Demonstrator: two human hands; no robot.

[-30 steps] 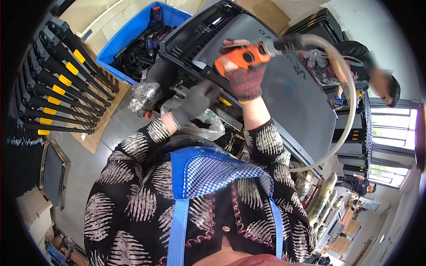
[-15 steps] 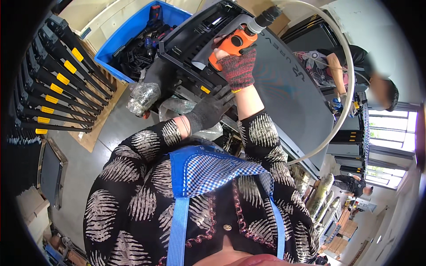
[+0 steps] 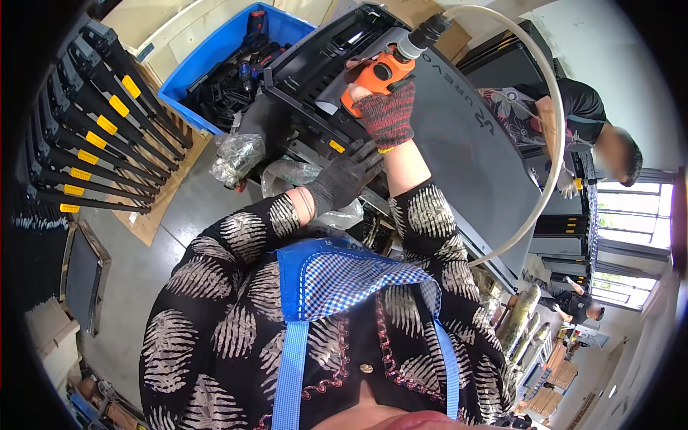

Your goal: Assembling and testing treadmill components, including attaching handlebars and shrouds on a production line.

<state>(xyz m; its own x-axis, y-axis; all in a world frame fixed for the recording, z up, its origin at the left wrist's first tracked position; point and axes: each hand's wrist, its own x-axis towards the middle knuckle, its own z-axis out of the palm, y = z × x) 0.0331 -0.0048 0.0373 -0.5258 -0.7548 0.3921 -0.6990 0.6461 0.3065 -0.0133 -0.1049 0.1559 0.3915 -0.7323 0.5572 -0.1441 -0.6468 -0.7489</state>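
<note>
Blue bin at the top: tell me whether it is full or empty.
Partly full. The blue bin holds a jumble of dark parts below its rim, with blue wall still showing above them. How deep the pile goes cannot be told.

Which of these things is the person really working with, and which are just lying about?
In use:
- orange air-powered driver, gripped by the right hand
- its pale hose
- dark grey machine deck
- black frame end, where the left hand rests

Lying about:
- blue bin of parts
- clear plastic bags
- stacked black frames with yellow labels
</note>
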